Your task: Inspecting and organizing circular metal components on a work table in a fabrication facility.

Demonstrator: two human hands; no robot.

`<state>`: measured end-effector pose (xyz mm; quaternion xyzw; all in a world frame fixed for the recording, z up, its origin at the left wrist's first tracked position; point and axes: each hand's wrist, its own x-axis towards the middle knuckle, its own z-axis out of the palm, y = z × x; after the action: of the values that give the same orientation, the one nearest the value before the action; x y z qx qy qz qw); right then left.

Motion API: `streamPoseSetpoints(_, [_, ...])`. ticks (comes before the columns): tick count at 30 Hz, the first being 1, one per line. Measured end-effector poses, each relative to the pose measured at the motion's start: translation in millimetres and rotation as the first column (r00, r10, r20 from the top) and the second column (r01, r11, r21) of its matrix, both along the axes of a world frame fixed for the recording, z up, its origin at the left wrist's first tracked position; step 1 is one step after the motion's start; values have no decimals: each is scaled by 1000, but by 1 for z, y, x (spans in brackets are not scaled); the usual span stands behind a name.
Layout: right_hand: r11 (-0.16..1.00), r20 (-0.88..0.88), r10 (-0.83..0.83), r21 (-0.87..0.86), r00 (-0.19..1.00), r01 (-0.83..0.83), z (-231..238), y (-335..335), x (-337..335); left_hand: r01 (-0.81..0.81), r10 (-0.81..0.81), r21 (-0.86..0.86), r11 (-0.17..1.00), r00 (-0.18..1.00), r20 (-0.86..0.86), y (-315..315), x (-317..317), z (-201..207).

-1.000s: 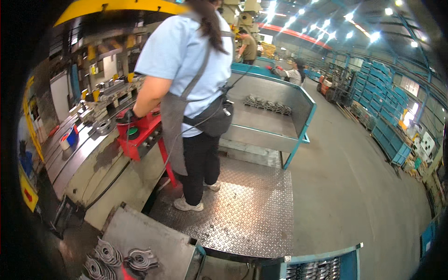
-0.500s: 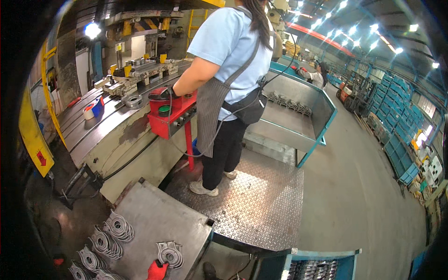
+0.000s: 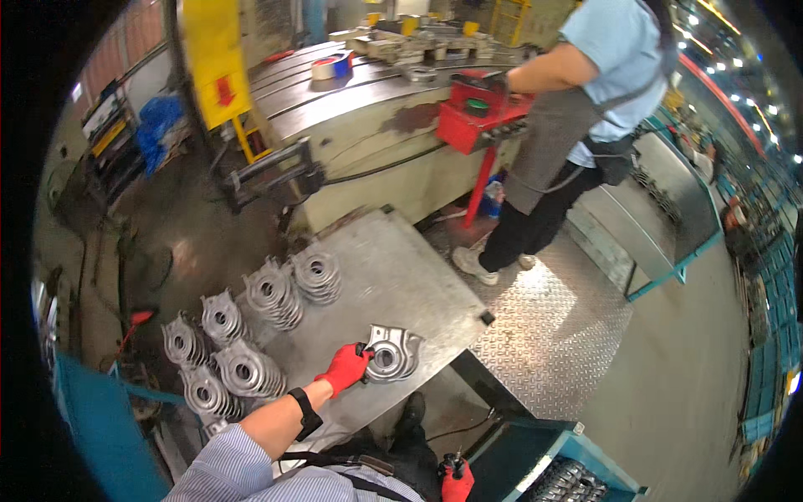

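My left hand (image 3: pixel 345 369), in a red glove with dark fingertips, grips the left edge of a short stack of stamped metal brackets (image 3: pixel 396 355), each with a round hole. These brackets rest near the front edge of a grey metal table (image 3: pixel 376 268). Low in the view, close to my body, my right hand (image 3: pixel 456 485) wears a similar red glove. Its dark fingers are curled together; whatever is between them is too small to make out. Left of my left hand, several stacks of matching brackets (image 3: pixel 249 370) lean along the table's left side.
A blue bin (image 3: pixel 502 456) of metal parts stands at the lower right. Beyond the table, a co-worker in a blue shirt (image 3: pixel 615 50) stands on a tread-plate platform (image 3: pixel 552 335), hand on a red control box (image 3: pixel 468 117) before a press bed (image 3: pixel 309 100). Another bin (image 3: pixel 682 226) sits farther right.
My view has swung left and down, bringing my left forearm, right hand and the whole table into sight. My left hand stays at the same bracket stack.
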<state>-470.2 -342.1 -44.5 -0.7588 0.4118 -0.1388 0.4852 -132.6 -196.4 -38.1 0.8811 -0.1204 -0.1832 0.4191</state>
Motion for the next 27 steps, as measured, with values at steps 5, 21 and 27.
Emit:
streamPoseSetpoints(5, [966, 37, 256, -39, 966, -255, -22, 8, 12, -242, 161, -193, 951, 920, -358, 59, -53, -12])
streamPoseSetpoints(21, [739, -201, 646, -77, 737, -669, -29, 54, 85, -162, 225, 201, 966, 911, -345, 85, -103, -59])
streamPoseSetpoints(27, [735, -187, 637, -146, 748, -662, -47, 57, 92, -163, 236, 281, 946, 940, -248, 78, -108, -51])
